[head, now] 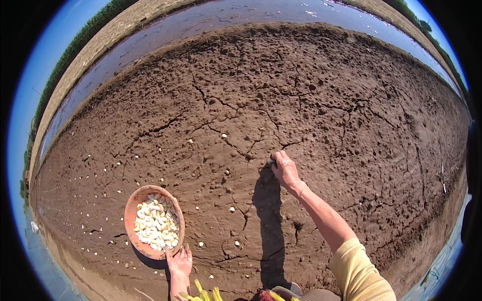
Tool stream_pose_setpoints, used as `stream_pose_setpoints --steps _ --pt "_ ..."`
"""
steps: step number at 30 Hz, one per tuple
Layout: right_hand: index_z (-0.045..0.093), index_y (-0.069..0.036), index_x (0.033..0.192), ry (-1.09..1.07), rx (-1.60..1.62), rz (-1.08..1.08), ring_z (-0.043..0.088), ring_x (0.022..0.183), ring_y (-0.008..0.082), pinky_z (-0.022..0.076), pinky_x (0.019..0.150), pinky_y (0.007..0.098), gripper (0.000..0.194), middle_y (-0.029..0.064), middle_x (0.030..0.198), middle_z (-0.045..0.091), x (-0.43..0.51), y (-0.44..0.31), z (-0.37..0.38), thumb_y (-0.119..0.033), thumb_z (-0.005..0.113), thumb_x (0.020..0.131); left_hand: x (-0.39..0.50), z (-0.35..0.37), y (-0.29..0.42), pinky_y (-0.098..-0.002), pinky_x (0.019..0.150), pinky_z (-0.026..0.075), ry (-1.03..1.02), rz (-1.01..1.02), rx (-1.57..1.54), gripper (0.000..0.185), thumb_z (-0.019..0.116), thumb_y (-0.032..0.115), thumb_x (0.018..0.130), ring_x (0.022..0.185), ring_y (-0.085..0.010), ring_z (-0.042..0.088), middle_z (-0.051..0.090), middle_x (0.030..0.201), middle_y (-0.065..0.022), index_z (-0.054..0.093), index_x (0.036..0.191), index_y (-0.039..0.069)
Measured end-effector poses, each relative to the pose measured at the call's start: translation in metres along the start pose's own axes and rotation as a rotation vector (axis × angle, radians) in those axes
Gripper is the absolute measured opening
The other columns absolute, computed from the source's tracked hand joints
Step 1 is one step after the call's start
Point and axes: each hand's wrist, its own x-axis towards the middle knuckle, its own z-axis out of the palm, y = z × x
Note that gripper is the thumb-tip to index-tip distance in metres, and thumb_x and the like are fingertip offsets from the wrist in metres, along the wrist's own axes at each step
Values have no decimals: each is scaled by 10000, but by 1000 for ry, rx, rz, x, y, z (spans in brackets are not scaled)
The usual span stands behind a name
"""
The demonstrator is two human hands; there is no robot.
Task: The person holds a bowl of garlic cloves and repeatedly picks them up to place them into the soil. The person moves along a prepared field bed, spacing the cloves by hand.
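Note:
My left hand (180,261) holds a worn reddish bowl (132,210) by its near rim, palm up and thumb over the edge. Inside lies a heap of pale garlic cloves (157,222). Out in front, my right hand (285,169) is low at the soil, fingers pinched around a whitish clove (271,161), mostly hidden by the fingers. Between the hands, single cloves stand in the ground, such as one clove (232,209) and another clove (237,243). Farther up are a clove (224,136) and a clove (190,141).
Cracked brown soil (339,150) spreads all around, with rows of cloves on the left. A water-filled channel (233,13) curves along the far side. Plastic sheeting (448,259) edges the bed at right. My shoe (293,288) shows at the bottom.

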Motion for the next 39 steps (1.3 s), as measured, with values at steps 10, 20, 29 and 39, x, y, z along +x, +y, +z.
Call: stream_pose_setpoints --steps 10,20,29,39 --pt "545 -6 842 -94 -364 -160 597 920 372 526 752 467 71 185 936 547 3 8 20 15 583 786 31 -18 19 -420 957 581 81 159 -21 262 500 118 1004 1123 -328 638 638 1194 -198 534 1150 -96" --pt "573 14 912 -103 -360 -107 606 947 410 525 765 482 99 217 995 575 9 13 18 -29 557 825 -5 28 -79 -431 934 541 -170 75 332 341 650 131 950 1123 -250 605 604 1240 -119 546 1258 31" --pt "578 -22 1065 -21 -27 43 631 794 390 509 666 457 259 178 993 558 -68 -47 -36 1 684 831 -36 54 -43 -430 1129 361 -8 1134 1308 616 624 75 928 1384 -351 419 419 1471 -238 356 1477 -6" --pt "591 3 1073 -148 66 64 624 787 385 504 662 431 257 186 975 561 -119 -46 -51 49 650 827 9 121 -56 -538 989 446 73 844 2057 661 703 455 864 1209 -427 513 441 1365 -229 496 1396 122"
